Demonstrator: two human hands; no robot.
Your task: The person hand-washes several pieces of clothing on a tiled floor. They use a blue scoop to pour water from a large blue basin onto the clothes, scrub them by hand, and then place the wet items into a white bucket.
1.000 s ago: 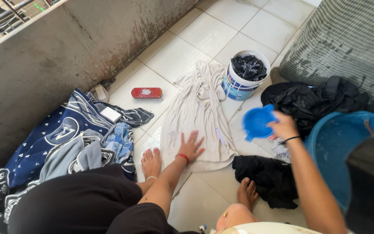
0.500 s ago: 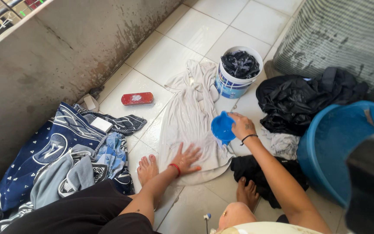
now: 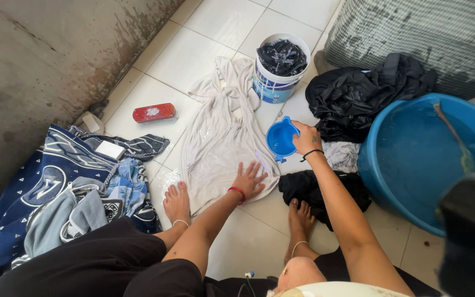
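left hand (image 3: 250, 180) flat on beige garment (image 3: 221, 137)

The blue basin (image 3: 413, 159) runs off the right edge. A dark blurred shape (image 3: 471, 231) covers its near rim. The patterned blanket (image 3: 39, 181) is cut off at the left.

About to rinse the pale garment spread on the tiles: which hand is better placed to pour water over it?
Right. The right hand already grips the blue scoop, tilted at the edge of the pale garment. The left hand lies flat on the cloth, pinning it down.
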